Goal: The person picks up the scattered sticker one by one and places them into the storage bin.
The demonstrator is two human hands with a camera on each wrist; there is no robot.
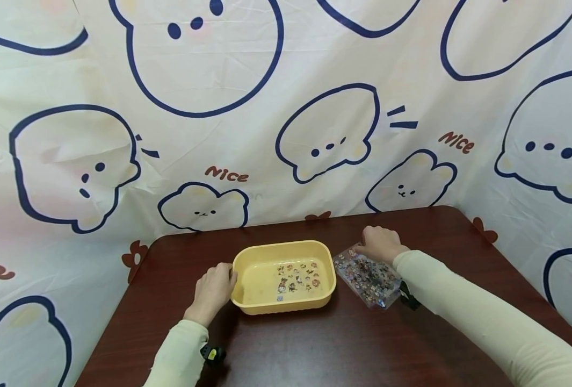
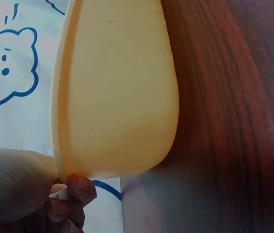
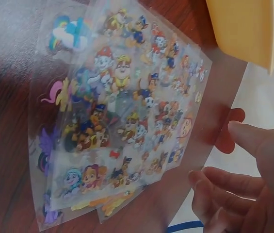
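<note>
A yellow plastic basin (image 1: pixel 286 308) sits on the table, with small cartoon stickers (image 1: pixel 297 277) showing on the right part of its floor. My left hand (image 1: pixel 212 290) grips the basin's left rim; in the left wrist view the thumb and curled fingers (image 2: pixel 82 189) pinch the rim near a corner. To the basin's right lies a stack of clear sticker sheets (image 1: pixel 370 277) crowded with cartoon characters. My right hand (image 1: pixel 381 245) is over the far edge of that stack. In the right wrist view its thumb and fingers (image 3: pixel 233 182) are apart, just beside the sheets' edge.
The dark reddish-brown wooden table (image 1: pixel 286 355) has rounded far corners. A white cloth (image 1: pixel 315 64) with blue cartoon outlines hangs behind it and along both sides. Dark straps with small devices (image 1: pixel 213 355) are worn at both wrists.
</note>
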